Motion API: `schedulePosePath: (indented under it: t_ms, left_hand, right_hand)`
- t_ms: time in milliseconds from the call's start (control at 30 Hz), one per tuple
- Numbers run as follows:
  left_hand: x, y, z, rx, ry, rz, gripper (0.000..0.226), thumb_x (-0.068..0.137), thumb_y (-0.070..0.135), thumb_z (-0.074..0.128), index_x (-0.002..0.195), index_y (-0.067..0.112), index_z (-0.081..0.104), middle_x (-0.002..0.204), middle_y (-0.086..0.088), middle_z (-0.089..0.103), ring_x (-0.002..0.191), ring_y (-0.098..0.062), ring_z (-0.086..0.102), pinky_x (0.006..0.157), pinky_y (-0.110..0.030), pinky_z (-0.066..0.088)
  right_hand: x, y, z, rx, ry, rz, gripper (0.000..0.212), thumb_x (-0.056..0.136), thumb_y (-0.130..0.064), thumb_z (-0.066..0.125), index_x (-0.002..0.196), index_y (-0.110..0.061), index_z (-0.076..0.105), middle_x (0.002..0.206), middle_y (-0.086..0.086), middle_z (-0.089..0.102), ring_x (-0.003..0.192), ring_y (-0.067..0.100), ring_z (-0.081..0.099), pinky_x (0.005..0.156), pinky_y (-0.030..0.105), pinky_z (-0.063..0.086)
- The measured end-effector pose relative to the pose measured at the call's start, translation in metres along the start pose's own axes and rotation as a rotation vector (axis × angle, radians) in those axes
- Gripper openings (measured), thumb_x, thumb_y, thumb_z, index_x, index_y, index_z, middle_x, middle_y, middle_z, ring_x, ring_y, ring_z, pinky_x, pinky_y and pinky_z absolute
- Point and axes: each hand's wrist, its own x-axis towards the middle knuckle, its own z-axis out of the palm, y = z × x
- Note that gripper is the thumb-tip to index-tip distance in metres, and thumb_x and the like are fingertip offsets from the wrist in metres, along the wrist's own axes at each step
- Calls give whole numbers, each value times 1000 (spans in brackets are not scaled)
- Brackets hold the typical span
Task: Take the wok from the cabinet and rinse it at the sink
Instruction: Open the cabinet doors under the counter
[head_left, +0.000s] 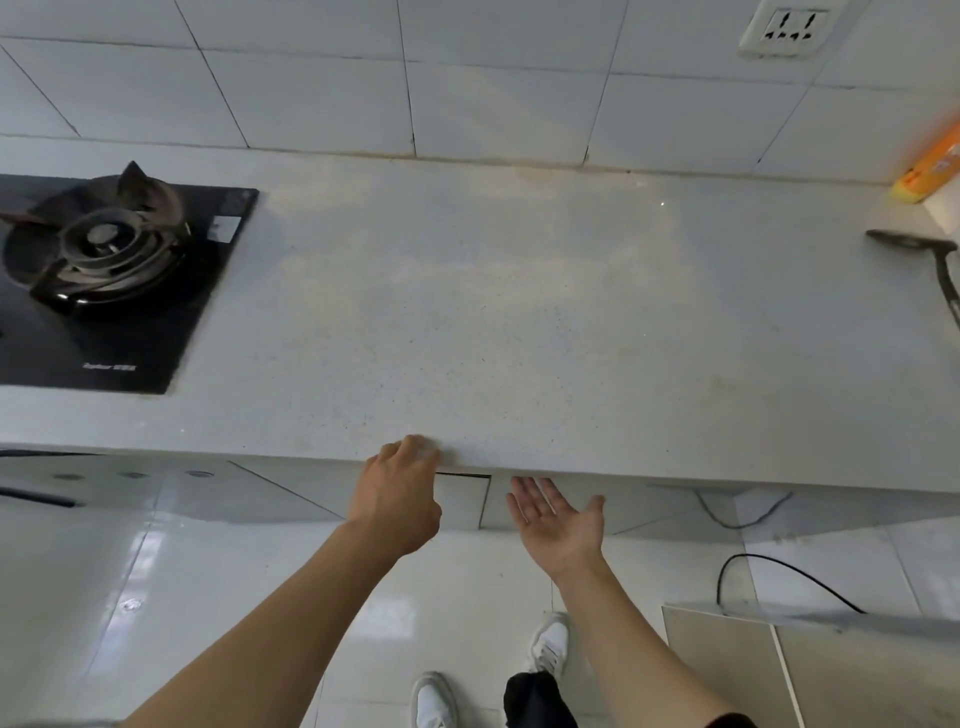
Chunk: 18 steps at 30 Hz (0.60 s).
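No wok and no sink are in view. White glossy cabinet doors sit under the front edge of the pale speckled countertop. My left hand reaches toward the top of the doors, its fingertips touching the counter's front edge, fingers curled loosely and holding nothing. My right hand is palm up with fingers spread, its fingertips at the top edge of the cabinet door just under the counter. A thin dark gap shows at the top of the left door.
A black gas hob with a burner is set into the counter at left. An orange packet and a dark utensil lie at far right. A black cable trails on the tiled floor. A wall socket is above.
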Motion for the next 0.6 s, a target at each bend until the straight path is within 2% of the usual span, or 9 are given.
schedulePosePath:
  t_ms: [233,433,600]
  left_hand:
    - [-5,-1,1,8,8,19,57,80,18,58,135,20,44,147,-1,35,127,-25,41,105,-32,37]
    - [-5,0,0,14,1,18,57,80,17,58,135,20,43,146,-1,35,126,-25,40,104,-33,38]
    - [-5,3,-3,47,-23,7,54,80,18,58,132,19,45,143,-3,37,123,-26,43,103,-35,39]
  right_hand:
    - [4,8,8,-14,61,-55,80,93,-66,29,132,1,47,133,24,51,119,38,54,103,47,42]
    - [-2,9,21,60,30,-81,76,95,-63,31,148,-7,27,153,17,29,140,35,31,113,51,30]
    - [2,10,17,17,18,-80,76,96,-62,28,147,-6,28,153,17,31,138,35,34,113,50,31]
